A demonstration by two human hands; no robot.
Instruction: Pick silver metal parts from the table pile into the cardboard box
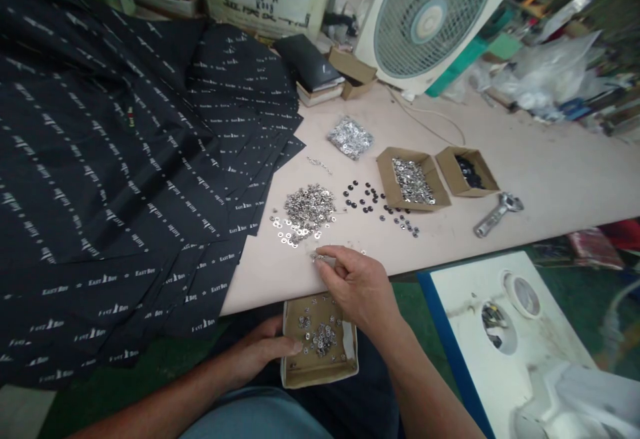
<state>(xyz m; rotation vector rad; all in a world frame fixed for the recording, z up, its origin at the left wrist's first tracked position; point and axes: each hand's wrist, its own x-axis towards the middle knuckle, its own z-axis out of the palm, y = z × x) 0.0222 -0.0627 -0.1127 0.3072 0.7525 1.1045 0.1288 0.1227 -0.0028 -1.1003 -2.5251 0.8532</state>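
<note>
My left hand (273, 347) grips the left side of a shallow cardboard box (320, 374) at my lap, with the thumb over its rim. Loose silver snap-fastener parts (325, 339) lie inside the box. Just above the table's front edge, my right hand (360, 286) is closed in a pinch, and small metal snap parts (317, 256) show at its fingertips. How many it holds I cannot tell. Beyond the fingers is a heap of silver snap parts (310, 206), with flat ring pieces spread along its near side. Dark round caps (367, 192) are scattered to the right.
Black printed fabric (150, 159) covers the left side. Two cardboard boxes (443, 189) (453, 162) hold small parts, beside a metal tool (499, 214). A bag of metal parts (350, 137) and a fan (433, 22) stand farther back. A white machine table (505, 266) is at right.
</note>
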